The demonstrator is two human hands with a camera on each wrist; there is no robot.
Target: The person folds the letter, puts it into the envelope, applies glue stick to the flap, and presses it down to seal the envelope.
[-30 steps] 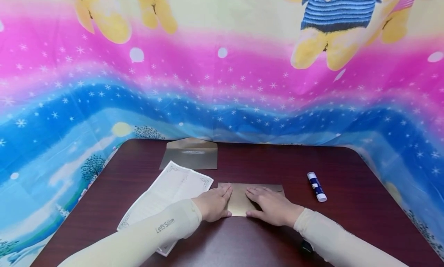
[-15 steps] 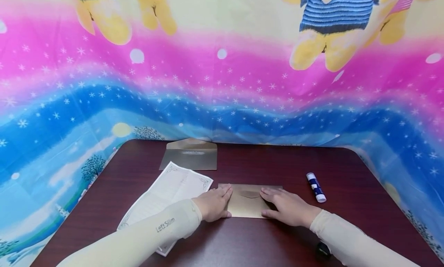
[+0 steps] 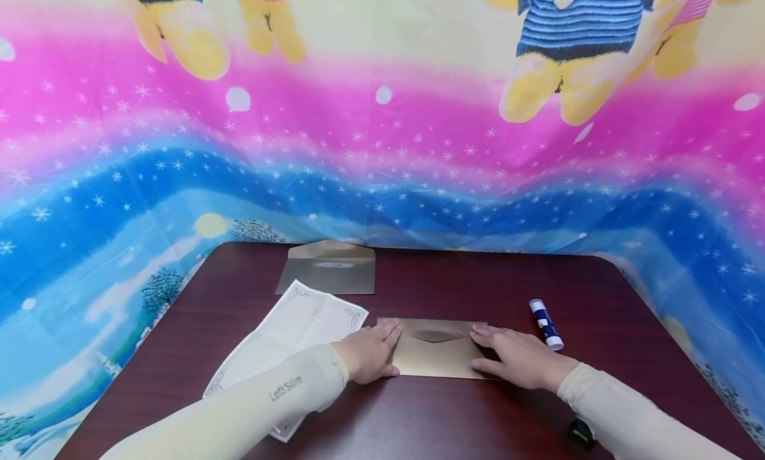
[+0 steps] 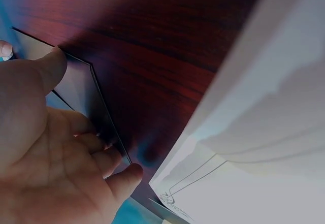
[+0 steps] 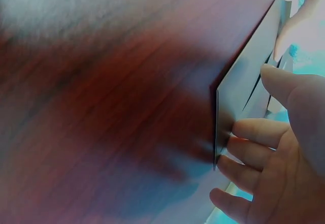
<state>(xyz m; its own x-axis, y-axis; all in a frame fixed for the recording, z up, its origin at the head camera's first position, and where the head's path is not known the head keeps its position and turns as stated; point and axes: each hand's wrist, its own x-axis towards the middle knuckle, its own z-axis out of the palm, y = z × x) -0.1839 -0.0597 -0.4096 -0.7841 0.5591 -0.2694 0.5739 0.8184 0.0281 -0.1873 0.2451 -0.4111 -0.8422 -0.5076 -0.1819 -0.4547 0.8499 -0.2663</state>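
A gold-brown envelope (image 3: 427, 362) lies flat on the dark wooden table, its pointed flap folded down over the front. My left hand (image 3: 368, 352) rests on its left end with the fingers fairly straight. At the opposite end, the fingertips and thumb of my right hand (image 3: 526, 357) touch the envelope, fingers extended. From below, the left wrist view has the left palm (image 4: 56, 153) over the envelope (image 4: 76, 84). In the right wrist view, the right hand (image 5: 279, 158) has its fingers spread near the envelope's end (image 5: 241, 84).
A creased white sheet with a decorated border (image 3: 283, 334) lies at the left, partly under the left forearm. Behind it sits a second envelope (image 3: 335, 279) with its flap up. A glue stick (image 3: 546, 324) lies beyond the right hand. A printed cloth (image 3: 382, 148) hangs behind the table.
My right hand has slid right across the envelope, from near its middle to its right end, uncovering the folded flap. The left hand has stayed in place.
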